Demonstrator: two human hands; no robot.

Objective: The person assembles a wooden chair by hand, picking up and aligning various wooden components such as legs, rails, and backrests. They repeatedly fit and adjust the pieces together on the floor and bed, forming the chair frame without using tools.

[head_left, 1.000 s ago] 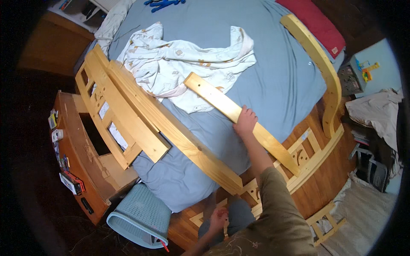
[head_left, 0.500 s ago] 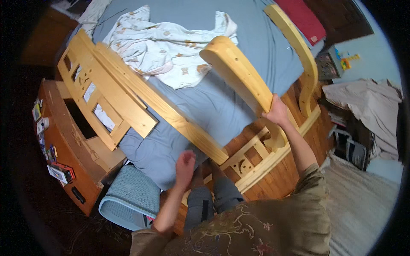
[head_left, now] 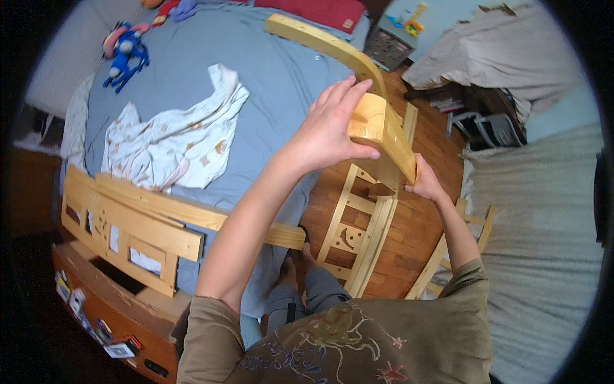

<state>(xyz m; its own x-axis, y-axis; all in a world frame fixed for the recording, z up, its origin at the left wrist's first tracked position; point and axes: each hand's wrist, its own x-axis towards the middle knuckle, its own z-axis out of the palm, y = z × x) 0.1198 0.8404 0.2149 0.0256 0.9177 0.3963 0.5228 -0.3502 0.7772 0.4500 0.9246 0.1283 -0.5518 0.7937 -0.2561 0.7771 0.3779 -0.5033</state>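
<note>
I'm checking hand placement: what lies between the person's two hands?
In the head view, the light wooden piece lies between them: the left hand spread around one end, the right hand holding it farther along.

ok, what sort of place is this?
Probably a bedroom in a home: there's a large bed with a blue-grey sheet, a red pillow at its edge, and a blue toy lying on it.

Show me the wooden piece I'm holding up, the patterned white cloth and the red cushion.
Wooden piece [head_left: 397, 146]: head view, on its long side face.
Patterned white cloth [head_left: 182, 146]: head view, middle of its spread.
Red cushion [head_left: 320, 13]: head view, on its visible top.
</note>
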